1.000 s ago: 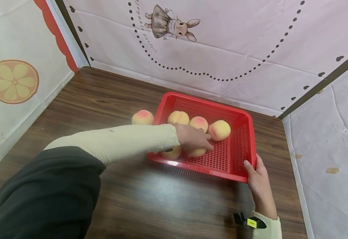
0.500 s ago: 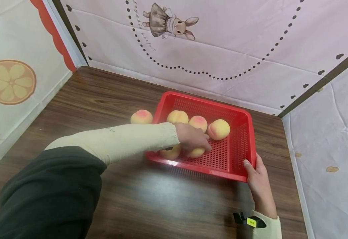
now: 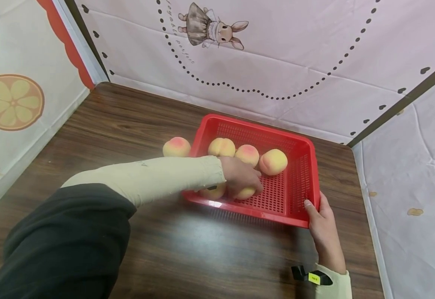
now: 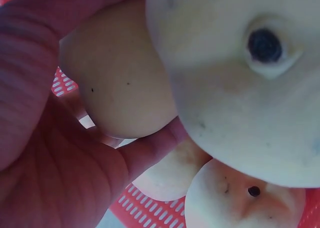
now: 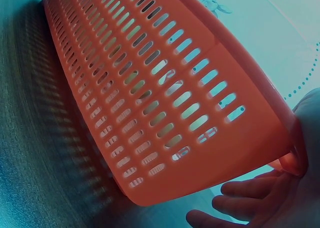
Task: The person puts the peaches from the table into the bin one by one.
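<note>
My left hand (image 3: 241, 176) reaches into a red plastic basket (image 3: 254, 212) and grips a yellow peach (image 3: 245, 193) near its front wall. In the left wrist view, thumb and fingers curl round that peach (image 4: 117, 82), and a larger-looking peach (image 4: 235, 97) partly hides it. Another peach (image 3: 213, 192) lies under my wrist, partly covered. Along the back of the basket sit a yellow peach (image 3: 222, 147), a pink-topped peach (image 3: 247, 154) and a peach (image 3: 273, 162) with a pink side. My right hand (image 3: 322, 222) holds the basket's front right corner, thumb over the rim.
One more peach (image 3: 176, 147) lies on the dark wooden table (image 3: 187, 257), just outside the basket's left wall. Behind the basket rises a pale printed cloth (image 3: 277, 54). Similar cloths stand at the left and right.
The left hand has drawn very slightly left and down within the basket, with the peach in its grip. The right hand stays on the corner, and the view has shifted a little.
</note>
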The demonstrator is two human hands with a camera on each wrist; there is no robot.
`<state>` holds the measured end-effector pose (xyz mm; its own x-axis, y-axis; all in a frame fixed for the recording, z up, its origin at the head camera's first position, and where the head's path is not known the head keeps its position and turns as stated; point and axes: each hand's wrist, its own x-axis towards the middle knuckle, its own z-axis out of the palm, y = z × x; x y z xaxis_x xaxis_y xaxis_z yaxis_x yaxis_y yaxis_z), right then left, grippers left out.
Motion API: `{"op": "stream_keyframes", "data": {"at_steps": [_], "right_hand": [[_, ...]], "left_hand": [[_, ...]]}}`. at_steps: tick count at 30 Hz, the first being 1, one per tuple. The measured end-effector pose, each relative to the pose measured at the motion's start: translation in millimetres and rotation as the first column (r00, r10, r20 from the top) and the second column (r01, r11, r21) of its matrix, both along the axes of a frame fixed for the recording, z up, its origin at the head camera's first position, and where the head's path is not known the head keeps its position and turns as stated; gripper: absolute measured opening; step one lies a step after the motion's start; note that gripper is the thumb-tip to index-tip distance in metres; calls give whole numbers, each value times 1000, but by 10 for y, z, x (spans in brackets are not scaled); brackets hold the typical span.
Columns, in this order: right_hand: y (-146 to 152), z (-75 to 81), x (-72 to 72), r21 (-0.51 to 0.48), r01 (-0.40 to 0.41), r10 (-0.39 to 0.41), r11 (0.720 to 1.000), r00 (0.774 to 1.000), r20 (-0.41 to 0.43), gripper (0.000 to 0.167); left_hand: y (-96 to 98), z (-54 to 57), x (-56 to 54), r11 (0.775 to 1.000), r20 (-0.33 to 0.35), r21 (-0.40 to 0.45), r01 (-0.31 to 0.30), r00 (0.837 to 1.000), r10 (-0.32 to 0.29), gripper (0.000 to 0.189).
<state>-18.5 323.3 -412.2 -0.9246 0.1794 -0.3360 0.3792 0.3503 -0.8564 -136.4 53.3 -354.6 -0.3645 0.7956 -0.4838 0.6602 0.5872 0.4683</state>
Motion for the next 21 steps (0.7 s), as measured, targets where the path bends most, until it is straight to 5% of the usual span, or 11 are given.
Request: {"op": "stream_keyframes", "data": {"at_steps": [2, 4, 7, 8, 11, 19, 21], "right_hand": [[-2, 2, 0, 2, -1, 1, 1000, 1000, -4, 61], [-4, 6, 0, 3, -1, 1, 1000, 1000, -6, 61], [-5, 12, 1, 3, -3, 3, 1000, 1000, -7, 62], [-5, 13, 2, 2, -3, 4, 1000, 1000, -7, 62], [-6, 13, 3, -5, -4, 3, 1000, 1000, -4, 62], [-8, 15, 0, 2, -1, 1, 1000, 1000, -2, 62], [-6, 17, 1, -2, -2, 2, 1000, 1000, -5, 62]], "left_hand": [[13, -17, -5, 994, -90, -8, 107, 990, -108, 22], [24, -27, -13, 970, -211, -18, 242, 947, -240, 33], [26, -36, -18, 968, -209, -19, 251, 946, -249, 34], [21, -35, -17, 978, -173, -17, 209, 963, -209, 29], [15, -45, -16, 987, -130, -15, 160, 978, -161, 26], [11, -51, 0, 985, -166, -17, 169, 971, -170, 26], [8, -43, 9, 994, -118, -23, 102, 988, -104, 21]]}}
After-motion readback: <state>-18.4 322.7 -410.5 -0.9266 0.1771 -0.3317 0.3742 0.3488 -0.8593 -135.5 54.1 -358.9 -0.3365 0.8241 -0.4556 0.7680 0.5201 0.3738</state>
